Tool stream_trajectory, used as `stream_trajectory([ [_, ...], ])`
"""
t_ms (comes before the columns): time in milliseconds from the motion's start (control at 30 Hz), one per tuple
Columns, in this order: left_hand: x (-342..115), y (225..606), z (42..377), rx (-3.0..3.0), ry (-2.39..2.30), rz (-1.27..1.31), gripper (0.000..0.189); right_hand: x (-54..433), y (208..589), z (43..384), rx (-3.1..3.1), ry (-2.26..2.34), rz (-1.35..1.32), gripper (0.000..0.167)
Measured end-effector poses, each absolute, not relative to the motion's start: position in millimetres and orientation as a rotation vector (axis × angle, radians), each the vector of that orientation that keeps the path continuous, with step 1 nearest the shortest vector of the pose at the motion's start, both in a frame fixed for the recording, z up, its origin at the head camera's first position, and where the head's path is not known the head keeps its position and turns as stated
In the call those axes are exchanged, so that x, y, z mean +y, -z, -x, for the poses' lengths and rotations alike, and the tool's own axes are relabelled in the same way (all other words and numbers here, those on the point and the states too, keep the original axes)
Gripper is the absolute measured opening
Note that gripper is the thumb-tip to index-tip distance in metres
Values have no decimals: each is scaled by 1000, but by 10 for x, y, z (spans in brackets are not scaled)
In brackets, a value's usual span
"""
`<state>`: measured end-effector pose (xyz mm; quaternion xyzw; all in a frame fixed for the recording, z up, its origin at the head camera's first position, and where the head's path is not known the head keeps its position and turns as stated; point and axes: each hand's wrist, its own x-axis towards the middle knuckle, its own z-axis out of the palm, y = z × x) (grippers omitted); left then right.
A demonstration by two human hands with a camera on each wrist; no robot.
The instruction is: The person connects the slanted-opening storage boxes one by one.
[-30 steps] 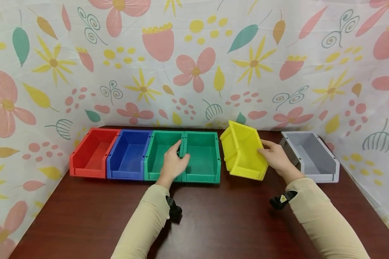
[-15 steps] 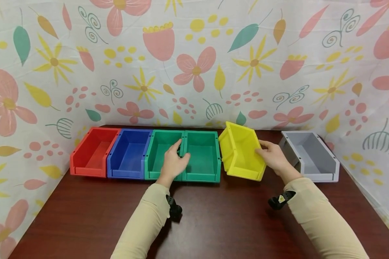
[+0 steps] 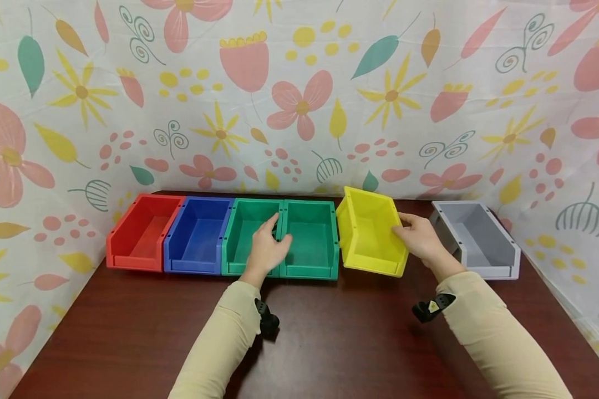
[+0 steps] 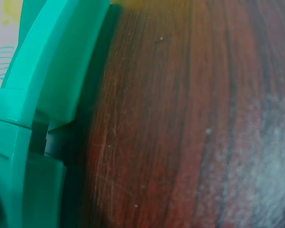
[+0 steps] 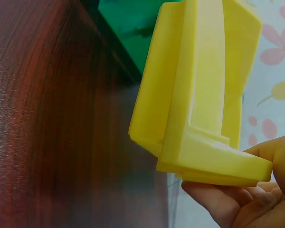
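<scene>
My right hand (image 3: 419, 238) grips the right side wall of a yellow storage bin (image 3: 371, 233), thumb on one face and fingers on the other. The bin tilts, its left side close against the right green bin (image 3: 309, 271); in the right wrist view the yellow bin (image 5: 204, 95) overlaps a green bin (image 5: 128, 23). My left hand (image 3: 267, 249) is over the adjoining walls of the two green bins, index finger extended and thumb apart. The left green bin (image 3: 237, 269) stands beside its twin. The left hand's other fingers are hidden.
A blue bin (image 3: 194, 266) and a red bin (image 3: 137, 263) continue the row leftward. A grey bin (image 3: 494, 271) stands apart on the right. Behind them a flower-patterned cloth (image 3: 299, 138) hangs at the back of the dark wooden table (image 3: 329, 343).
The yellow bin has moved a little left toward the green bins in my right hand and leans less. My left hand has stayed in place.
</scene>
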<state>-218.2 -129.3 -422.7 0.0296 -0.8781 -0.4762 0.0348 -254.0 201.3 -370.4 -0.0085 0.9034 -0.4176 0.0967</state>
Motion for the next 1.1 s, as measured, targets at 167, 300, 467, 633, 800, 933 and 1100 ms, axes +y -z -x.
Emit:
stream_trajectory([
  [167,-1291,4224,2181,-2706,1463,-97,62,1969,3617,2515,2749,1160,75,58],
  [300,-1287,4225,2177,-2705,1462,-96,62,1919,3502,2489,2819,1053,120,59],
  [467,-1285,4221,2174,-2708,1456,-92,62,1857,3366,2491,2871,930,182,59],
  [633,-1290,4211,2176,-2703,1468,-95,62,1852,3376,2509,2844,894,200,58],
  [800,-1298,4212,2178,-2698,1466,-92,62,1879,3376,2509,2806,900,209,65],
  [933,-1302,4227,2183,-2698,1462,-89,62,1863,3322,2517,2843,823,260,78],
  [1100,-1303,4244,2184,-2699,1472,-87,62,1775,3204,2567,2851,689,508,92],
])
